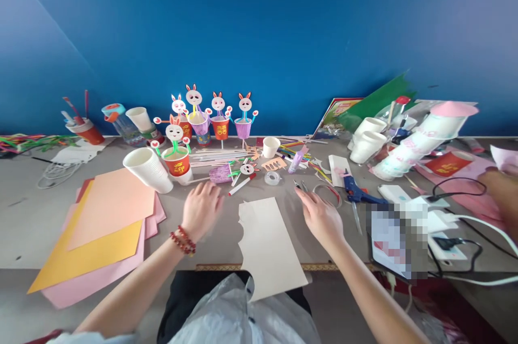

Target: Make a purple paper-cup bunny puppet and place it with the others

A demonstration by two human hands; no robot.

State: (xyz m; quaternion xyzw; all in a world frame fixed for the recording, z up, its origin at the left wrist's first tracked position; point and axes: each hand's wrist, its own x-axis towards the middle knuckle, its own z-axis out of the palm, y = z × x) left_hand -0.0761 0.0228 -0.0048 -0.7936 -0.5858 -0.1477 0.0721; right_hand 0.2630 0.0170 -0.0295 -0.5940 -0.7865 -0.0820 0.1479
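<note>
Head view: the left hand point(202, 209), with a red bead bracelet point(184, 240) at the wrist, is positioned palm down just beside the purple cup point(220, 173), which lies on its side. The left grip is blurred and partly hidden; whether its fingers are apart or together cannot be told. The right hand point(321, 217) is located near the clear tape roll point(272, 177), with its fingertips at a small dark-tipped item point(297, 184); whether the right grip is clamped on this item cannot be told. The white sheet point(273, 247) lies between the hands, its left edge scalloped, its near end extending past the front edge of the worktop point(218, 249). The red marker point(242, 184) lies beyond the sheet. The blue glue gun point(360, 191) lies to the right of the right hand; the stacked coloured paper point(109, 214) lies left of the left hand.
</note>
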